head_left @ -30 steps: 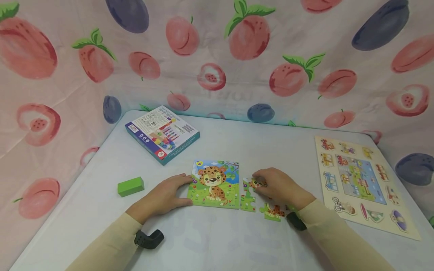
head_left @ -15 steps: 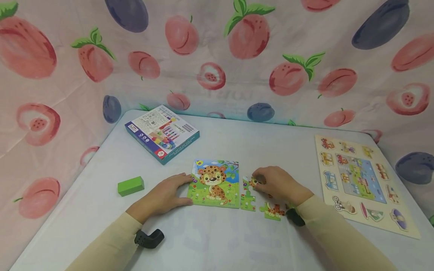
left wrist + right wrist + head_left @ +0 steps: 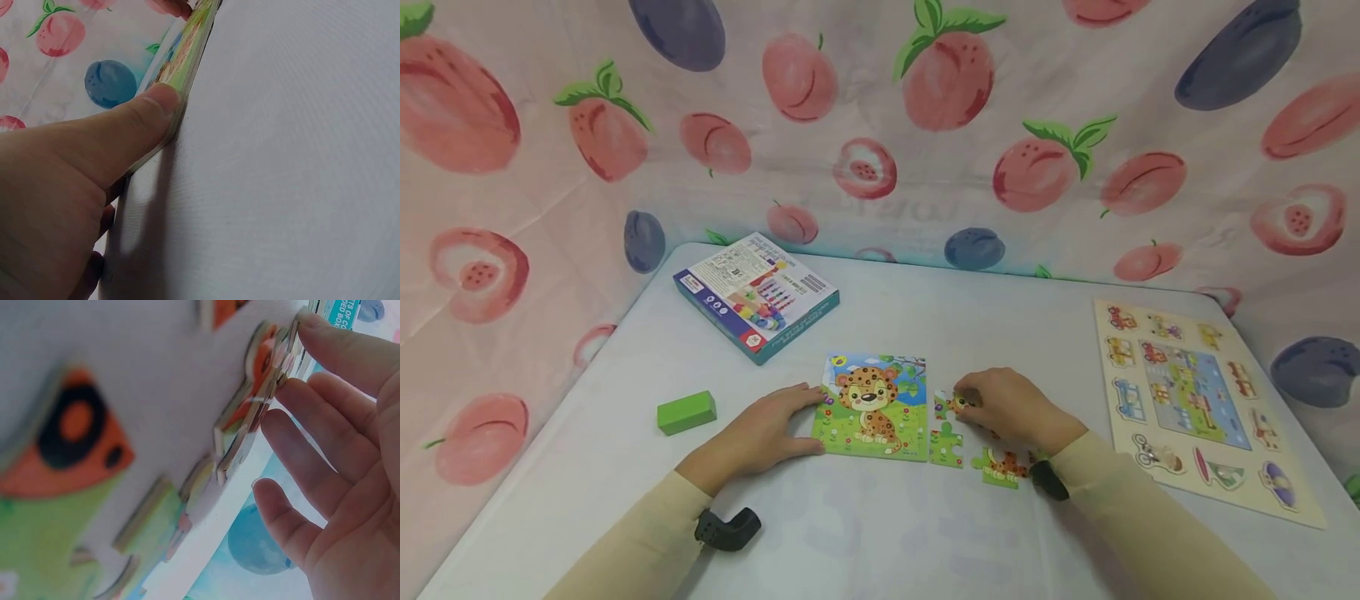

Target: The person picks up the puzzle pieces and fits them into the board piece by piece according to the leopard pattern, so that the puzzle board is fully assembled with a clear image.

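Observation:
A square picture board (image 3: 871, 408) shows a seated cartoon leopard. My left hand (image 3: 767, 431) rests at its left edge, its thumb touching the lower left corner; in the left wrist view the thumb (image 3: 137, 122) lies on the board's edge. Right of the board, my right hand (image 3: 1011, 406) pinches a jigsaw piece (image 3: 958, 403) with part of the leopard's face, low over the table. That piece sits against a flowery piece (image 3: 941, 406); a green piece (image 3: 945, 447) lies below. Another leopard piece (image 3: 1002, 468) lies nearer me. The hand and wrist partly hide other pieces.
A green block (image 3: 687, 412) lies left of my left hand. Behind it is a flat toy box (image 3: 758, 296). A wooden vehicle puzzle board (image 3: 1213, 492) lies at the right of the white-covered table. Fruit-print cloth (image 3: 820, 192) hangs behind the table.
My right fingers have shifted only slightly about the leopard-face piece beside the board. The left hand and the other things stay where they were; the view drifts a little.

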`<state>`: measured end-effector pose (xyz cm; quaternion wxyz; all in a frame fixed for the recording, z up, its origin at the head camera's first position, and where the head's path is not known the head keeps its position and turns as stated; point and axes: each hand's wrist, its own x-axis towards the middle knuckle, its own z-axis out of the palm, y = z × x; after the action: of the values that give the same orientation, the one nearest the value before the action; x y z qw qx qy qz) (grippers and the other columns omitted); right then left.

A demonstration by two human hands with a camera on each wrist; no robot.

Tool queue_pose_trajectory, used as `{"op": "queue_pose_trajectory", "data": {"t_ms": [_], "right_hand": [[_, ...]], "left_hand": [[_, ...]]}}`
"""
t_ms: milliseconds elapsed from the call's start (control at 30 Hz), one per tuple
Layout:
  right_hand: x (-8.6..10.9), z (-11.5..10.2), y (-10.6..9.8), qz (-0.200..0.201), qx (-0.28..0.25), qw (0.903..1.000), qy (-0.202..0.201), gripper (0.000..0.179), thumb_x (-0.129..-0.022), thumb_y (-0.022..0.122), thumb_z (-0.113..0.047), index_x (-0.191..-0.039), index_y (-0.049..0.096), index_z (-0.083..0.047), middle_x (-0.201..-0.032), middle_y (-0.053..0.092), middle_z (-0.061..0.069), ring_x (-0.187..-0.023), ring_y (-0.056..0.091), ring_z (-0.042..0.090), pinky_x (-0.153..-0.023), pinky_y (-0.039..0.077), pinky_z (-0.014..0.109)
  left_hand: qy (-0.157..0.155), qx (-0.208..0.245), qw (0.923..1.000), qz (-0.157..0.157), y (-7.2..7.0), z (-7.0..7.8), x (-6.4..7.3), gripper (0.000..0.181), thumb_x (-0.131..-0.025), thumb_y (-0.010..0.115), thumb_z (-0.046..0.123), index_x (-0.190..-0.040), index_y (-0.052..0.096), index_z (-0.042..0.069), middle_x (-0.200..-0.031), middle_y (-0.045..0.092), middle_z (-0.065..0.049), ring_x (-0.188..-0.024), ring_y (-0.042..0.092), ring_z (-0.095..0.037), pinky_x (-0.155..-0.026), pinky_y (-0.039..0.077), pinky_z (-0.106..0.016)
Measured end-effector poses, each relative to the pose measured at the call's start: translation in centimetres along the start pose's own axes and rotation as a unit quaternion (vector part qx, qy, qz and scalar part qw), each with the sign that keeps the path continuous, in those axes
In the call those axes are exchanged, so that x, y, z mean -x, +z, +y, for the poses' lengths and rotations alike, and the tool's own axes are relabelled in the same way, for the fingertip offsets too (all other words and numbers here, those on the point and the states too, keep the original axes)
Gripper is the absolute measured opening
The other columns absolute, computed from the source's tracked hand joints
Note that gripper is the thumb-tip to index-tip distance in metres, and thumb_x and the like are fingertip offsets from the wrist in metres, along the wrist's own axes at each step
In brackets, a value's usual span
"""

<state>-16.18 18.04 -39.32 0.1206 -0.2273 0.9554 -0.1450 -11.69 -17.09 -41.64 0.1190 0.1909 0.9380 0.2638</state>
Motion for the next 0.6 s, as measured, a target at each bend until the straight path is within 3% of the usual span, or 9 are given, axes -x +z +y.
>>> {"op": "queue_pose_trajectory", "data": {"t_ms": [367,600], "right_hand": [[-0.07,0.01,0.09,0.003,0.002,1.0,0.005,0.033,-0.089,0.077,-0.026,-0.116,0.072,-0.006,-0.111,0.071,0.004,-0.099,0.061,0.024,-0.097,0.051,0.048],[-0.08,-0.05,0.03,0.007,0.0,1.0,0.0,0.036,-0.089,0.076,-0.026,-0.117,0.07,-0.004,-0.113,0.07,0.007,-0.105,0.062,0.028,-0.098,0.05,0.05]], "left_hand": [[0.01,0.0,0.9999,0.001,-0.07,-0.11,0.08,0.069,-0.086,0.08,0.035,-0.143,0.054,0.009,-0.15,0.048,-0.011,-0.143,0.036,-0.034,-0.115,0.033,-0.052],[0.016,0.004,0.9999,0.004,0.02,-0.29,0.08,0.068,-0.086,0.081,0.035,-0.143,0.055,0.009,-0.15,0.048,-0.011,-0.143,0.036,-0.034,-0.115,0.033,-0.052]]}}
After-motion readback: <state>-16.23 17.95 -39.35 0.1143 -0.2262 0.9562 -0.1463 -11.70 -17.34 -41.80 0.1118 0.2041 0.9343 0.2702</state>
